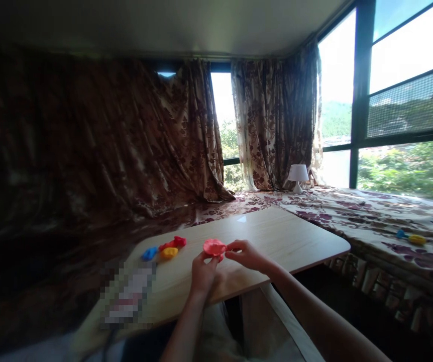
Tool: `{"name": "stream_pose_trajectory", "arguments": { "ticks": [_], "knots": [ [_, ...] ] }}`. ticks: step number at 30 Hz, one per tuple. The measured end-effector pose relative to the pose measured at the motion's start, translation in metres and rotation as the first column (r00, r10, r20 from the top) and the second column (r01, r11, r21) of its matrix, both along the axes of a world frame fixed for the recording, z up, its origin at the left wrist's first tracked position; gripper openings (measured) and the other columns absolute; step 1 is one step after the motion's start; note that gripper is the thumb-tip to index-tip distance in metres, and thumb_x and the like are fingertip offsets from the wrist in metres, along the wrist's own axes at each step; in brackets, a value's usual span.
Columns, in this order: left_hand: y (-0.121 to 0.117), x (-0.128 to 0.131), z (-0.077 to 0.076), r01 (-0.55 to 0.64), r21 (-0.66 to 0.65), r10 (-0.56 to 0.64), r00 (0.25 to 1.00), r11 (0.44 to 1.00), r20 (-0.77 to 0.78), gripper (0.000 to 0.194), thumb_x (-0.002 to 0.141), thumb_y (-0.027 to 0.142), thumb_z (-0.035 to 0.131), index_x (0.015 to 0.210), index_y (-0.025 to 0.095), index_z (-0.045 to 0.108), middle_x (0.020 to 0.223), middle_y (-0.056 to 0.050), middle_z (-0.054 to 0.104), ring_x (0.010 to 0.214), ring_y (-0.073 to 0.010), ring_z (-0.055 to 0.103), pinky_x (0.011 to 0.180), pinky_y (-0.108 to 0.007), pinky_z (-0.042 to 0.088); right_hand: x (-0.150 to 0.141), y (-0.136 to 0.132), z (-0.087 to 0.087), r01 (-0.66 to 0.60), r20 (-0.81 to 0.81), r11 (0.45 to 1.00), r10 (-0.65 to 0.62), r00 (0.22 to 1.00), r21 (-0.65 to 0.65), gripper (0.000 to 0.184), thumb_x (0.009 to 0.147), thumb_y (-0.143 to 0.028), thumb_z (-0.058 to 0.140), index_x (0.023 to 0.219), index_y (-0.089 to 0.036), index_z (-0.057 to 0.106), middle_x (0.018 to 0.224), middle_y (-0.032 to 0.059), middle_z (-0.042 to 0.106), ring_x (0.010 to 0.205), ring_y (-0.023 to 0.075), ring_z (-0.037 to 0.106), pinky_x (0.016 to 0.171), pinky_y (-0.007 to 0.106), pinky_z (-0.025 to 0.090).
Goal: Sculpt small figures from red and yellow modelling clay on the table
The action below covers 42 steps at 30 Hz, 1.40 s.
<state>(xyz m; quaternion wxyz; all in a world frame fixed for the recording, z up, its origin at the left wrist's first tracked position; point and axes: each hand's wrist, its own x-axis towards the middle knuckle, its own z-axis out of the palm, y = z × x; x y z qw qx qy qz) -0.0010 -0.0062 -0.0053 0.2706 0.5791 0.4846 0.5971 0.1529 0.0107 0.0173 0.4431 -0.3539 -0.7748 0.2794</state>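
Observation:
Over the table [269,236], my left hand [203,271] grips a coral-red, round, cupped piece [213,246] from below, thumb and fingers closed on it. It looks soft, like modelling clay or a flower, but its kind is unclear. At its right edge, my right hand [244,254] pinches the rim between thumb and fingertips. To the left on the tabletop lie a blue lump [149,253], a yellow lump [169,253] and a red lump [179,242], close together.
A blurred-out flat object [128,296] lies at the table's left front. Beyond the right edge is a floral-covered seat or bed [374,216], with a blue and yellow item [416,239] on it. A white lamp [298,173] stands by the patterned curtains [261,125].

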Motion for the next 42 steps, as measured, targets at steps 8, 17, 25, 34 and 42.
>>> {"name": "stream_pose_trajectory", "arguments": {
  "ticks": [8,17,25,34,42],
  "knots": [
    [0.001,0.002,-0.001,-0.089,0.099,0.096,0.993,0.991,-0.070,0.024,0.067,0.036,0.062,0.076,0.015,0.067,0.070,-0.005,0.068,0.070,-0.0209,0.061,0.069,-0.030,0.044,-0.027,-0.002,-0.017,0.056,-0.226,0.998,-0.057,0.973,-0.008,0.021,0.072,-0.032,0.063,0.085,-0.017,0.069,0.088,0.0054,0.066,0.085,0.0189,0.059,0.072,0.029,0.047],
    [0.000,0.001,0.000,0.037,0.051,-0.039,0.999,0.998,0.037,0.026,0.072,0.030,0.050,0.083,0.015,0.068,0.082,-0.006,0.070,0.082,-0.0204,0.061,0.078,-0.031,0.043,-0.026,0.005,-0.021,0.115,-0.336,0.991,-0.130,0.933,-0.065,0.021,0.073,-0.032,0.059,0.079,-0.013,0.068,0.075,0.0043,0.068,0.070,0.0172,0.061,0.065,0.027,0.047],
    [-0.007,-0.002,0.008,0.030,-0.063,-0.015,0.970,0.998,0.242,0.038,0.078,0.041,0.043,0.086,0.013,0.068,0.083,-0.006,0.071,0.084,-0.0205,0.061,0.077,-0.030,0.044,-0.029,0.006,-0.034,0.032,-0.306,0.997,-0.050,0.951,-0.064,0.018,0.072,-0.026,0.059,0.080,-0.012,0.068,0.078,0.0042,0.069,0.071,0.0176,0.062,0.061,0.025,0.046],
    [-0.014,0.010,0.013,-0.107,0.042,0.104,0.991,0.993,0.081,0.040,0.070,0.035,0.060,0.104,0.014,0.059,0.098,-0.009,0.062,0.091,-0.0205,0.057,0.082,-0.032,0.044,-0.028,0.004,-0.034,0.061,-0.269,0.997,-0.074,0.960,-0.057,0.015,0.071,-0.023,0.056,0.076,-0.012,0.066,0.070,0.0032,0.067,0.066,0.0160,0.059,0.057,0.023,0.044],
    [-0.005,0.009,0.007,-0.228,0.197,0.234,0.972,0.954,-0.007,0.011,0.067,0.027,0.062,0.067,0.017,0.066,0.084,-0.006,0.060,0.087,-0.0203,0.055,0.085,-0.035,0.042,-0.028,0.002,-0.034,0.074,-0.249,0.997,-0.077,0.965,-0.020,0.012,0.067,-0.016,0.056,0.071,-0.013,0.066,0.066,0.0011,0.066,0.062,0.0146,0.057,0.057,0.022,0.043]
  ]
}}
